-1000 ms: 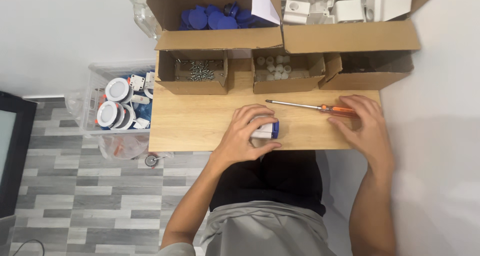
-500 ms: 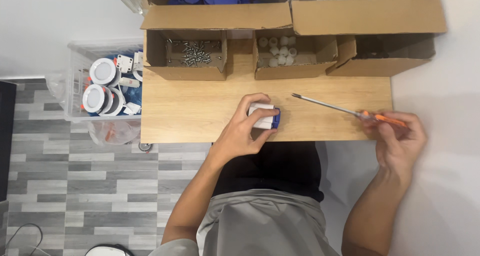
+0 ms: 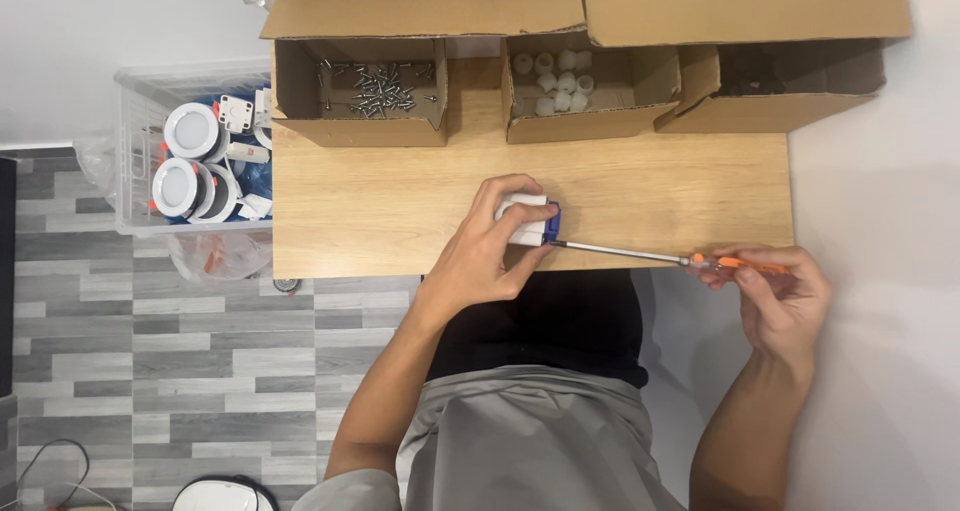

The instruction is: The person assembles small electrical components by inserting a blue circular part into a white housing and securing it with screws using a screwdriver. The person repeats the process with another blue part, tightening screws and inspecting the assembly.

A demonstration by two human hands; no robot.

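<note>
Wooden and light brown, the desk (image 3: 400,211) carries a small white and blue plastic box part (image 3: 532,221) close to its near edge, a bit right of the middle. The left hand (image 3: 487,246) is curled over this part, and its grip is clenched on it, pressing it down on the desk. The fingers (image 3: 510,186) wrap over the top and the thumb lies under the near side.

A long thin screwdriver with an orange handle (image 3: 650,256) lies almost flat along the near edge of the desk. Its metal tip touches the blue side of the part. The right hand (image 3: 785,296) is past the near right corner of the desk, and its grip is grasping the orange handle with the fingertips.

Along the far edge of the desk stand three open brown cardboard boxes. The left cardboard box (image 3: 360,91) holds many small grey metal screws (image 3: 375,81). The middle cardboard box (image 3: 590,91) holds little round white plastic caps (image 3: 555,76). The right cardboard box (image 3: 780,86) has dark things inside that are too hard to make out. Bigger cardboard boxes sit behind these three.

Left of the desk, on the grey wood-look floor (image 3: 130,351), is a clear plastic bin (image 3: 135,151) with round white lamp parts (image 3: 190,131) in it. The person wears a black top and grey trousers.
</note>
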